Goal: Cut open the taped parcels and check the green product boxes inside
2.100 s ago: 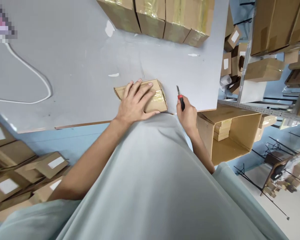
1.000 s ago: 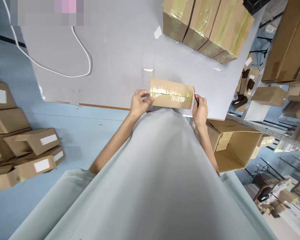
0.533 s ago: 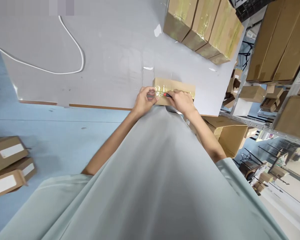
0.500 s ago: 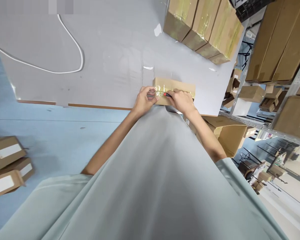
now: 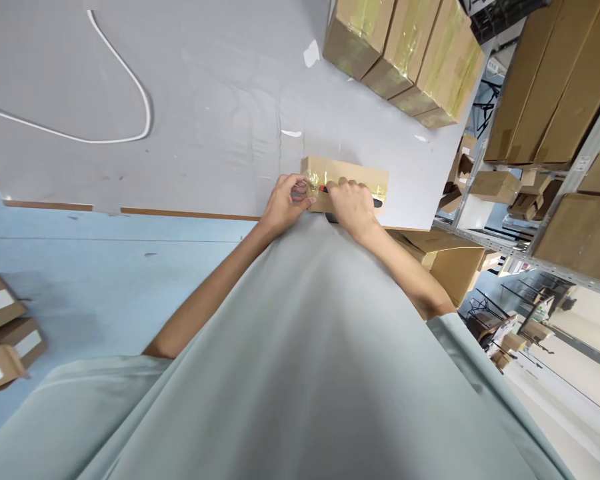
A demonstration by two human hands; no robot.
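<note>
A small taped cardboard box (image 5: 363, 176) lies on the grey table (image 5: 220, 113) near its front edge. My left hand (image 5: 286, 202) is closed on the box's left end. Over the taped seam, my right hand (image 5: 349, 207) is closed on a red-handled cutter (image 5: 324, 189). The cutter's tip sits near the left end of the seam, close to my left fingers. The blade itself is too small to make out.
Three taped boxes (image 5: 405, 50) stand at the table's far right. A white cable (image 5: 105, 100) loops across the left of the table. An open carton (image 5: 447, 257) sits on the floor at right, with shelves of boxes (image 5: 555, 100) behind it. More labelled boxes (image 5: 3, 333) lie at left.
My left hand turned the box lengthwise and took hold of its left end. My right hand came from the box's right end with the cutter and moved left along the seam.
</note>
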